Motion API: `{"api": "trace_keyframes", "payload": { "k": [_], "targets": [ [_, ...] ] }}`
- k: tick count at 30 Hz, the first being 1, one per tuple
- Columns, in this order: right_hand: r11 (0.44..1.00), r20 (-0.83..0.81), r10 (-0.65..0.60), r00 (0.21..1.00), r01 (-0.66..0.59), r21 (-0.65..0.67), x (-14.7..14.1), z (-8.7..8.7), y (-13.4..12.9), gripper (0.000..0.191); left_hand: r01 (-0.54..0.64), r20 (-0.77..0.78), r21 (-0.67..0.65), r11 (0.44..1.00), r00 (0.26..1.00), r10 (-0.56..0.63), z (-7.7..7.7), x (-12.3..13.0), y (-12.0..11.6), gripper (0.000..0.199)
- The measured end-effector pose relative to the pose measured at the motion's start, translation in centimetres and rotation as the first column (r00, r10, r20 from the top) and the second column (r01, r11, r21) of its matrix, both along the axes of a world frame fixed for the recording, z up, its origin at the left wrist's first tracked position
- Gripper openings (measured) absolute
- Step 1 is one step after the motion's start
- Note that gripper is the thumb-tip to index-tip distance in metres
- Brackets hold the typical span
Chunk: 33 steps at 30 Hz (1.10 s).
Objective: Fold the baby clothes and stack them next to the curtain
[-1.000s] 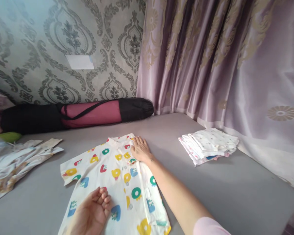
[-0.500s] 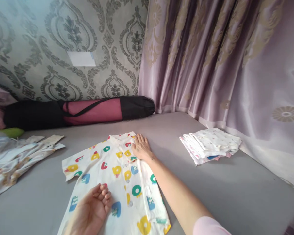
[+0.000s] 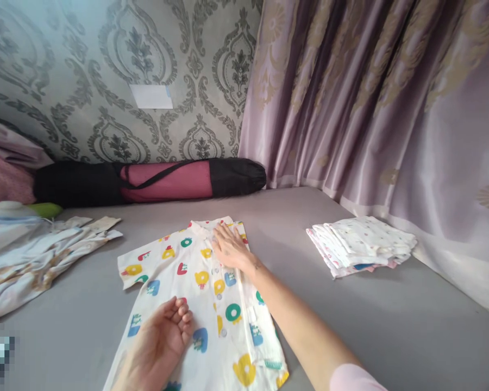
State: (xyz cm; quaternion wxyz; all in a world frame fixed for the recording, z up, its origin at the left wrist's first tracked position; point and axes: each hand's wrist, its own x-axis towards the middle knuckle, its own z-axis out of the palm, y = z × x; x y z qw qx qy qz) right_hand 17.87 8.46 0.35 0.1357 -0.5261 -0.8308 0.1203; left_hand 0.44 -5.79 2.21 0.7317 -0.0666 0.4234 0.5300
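A white short-sleeved shirt [image 3: 206, 320] with colourful duck and number prints lies spread on the grey sheet, its collar at the far end. Its right side is folded inward over the front. My right hand [image 3: 230, 247] rests flat on the shirt just below the collar, fingers stretched out. Over the lower left part of the shirt is my left hand [image 3: 163, 339], palm turned up, fingers loosely curled and slightly apart, with nothing in it.
A stack of folded white clothes [image 3: 362, 244] sits at the right by the curtain [image 3: 301, 98]. Loose clothes [image 3: 36, 260] lie at the left. A long black and pink bag [image 3: 167, 182] runs along the patterned wall [image 3: 199, 70].
My right hand has shifted slightly left across the shirt, and more of the shoulder's edge shows beyond it. The view has turned a little left. My left hand keeps its pose.
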Motion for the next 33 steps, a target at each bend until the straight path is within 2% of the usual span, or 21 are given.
{"api": "trace_keyframes", "payload": {
  "k": [4, 9, 16, 23, 26, 30, 33],
  "targets": [
    [0.999, 0.006, 0.043, 0.999, -0.043, -0.023, -1.4, -0.8, -0.7, 0.059, 0.0, 0.005, -0.002, 1.0, 1.0, 0.0, -0.1, 0.0, 0.0, 0.014],
    [0.998, 0.003, 0.047, 0.999, -0.047, -0.049, -1.4, -1.3, -0.8, 0.059, 0.001, -0.002, -0.008, 1.0, 1.0, -0.001, 0.0, 0.0, 0.1, 0.014],
    [0.994, -0.025, 0.051, 0.998, -0.053, -0.099, -1.2, -1.1, -0.4, 0.061, 0.008, 0.003, 0.0, 1.0, 1.0, -0.008, 0.0, 0.0, 0.0, 0.013],
    [0.978, -0.159, 0.039, 0.987, -0.07, -0.199, -0.7, -0.2, 0.1, 0.064, 0.008, -0.01, 0.003, 1.0, 1.0, -0.008, 0.3, 0.1, -0.1, 0.014],
    [0.984, -0.164, -0.046, 0.985, 0.016, -0.179, -0.1, 0.0, 0.5, 0.063, -0.001, -0.002, 0.0, 1.0, 1.0, 0.001, 0.2, 0.0, 0.0, 0.014],
    [0.967, -0.066, -0.254, 0.965, 0.253, -0.024, 1.2, -0.7, 1.2, 0.064, 0.01, -0.004, 0.006, 1.0, 1.0, -0.01, 0.1, 0.0, 0.0, 0.015],
    [0.952, 0.038, -0.304, 0.952, 0.305, -0.01, 2.0, -1.7, 1.5, 0.066, 0.017, -0.017, 0.022, 1.0, 1.0, -0.016, 0.1, 0.1, -0.1, 0.015]
  ]
}}
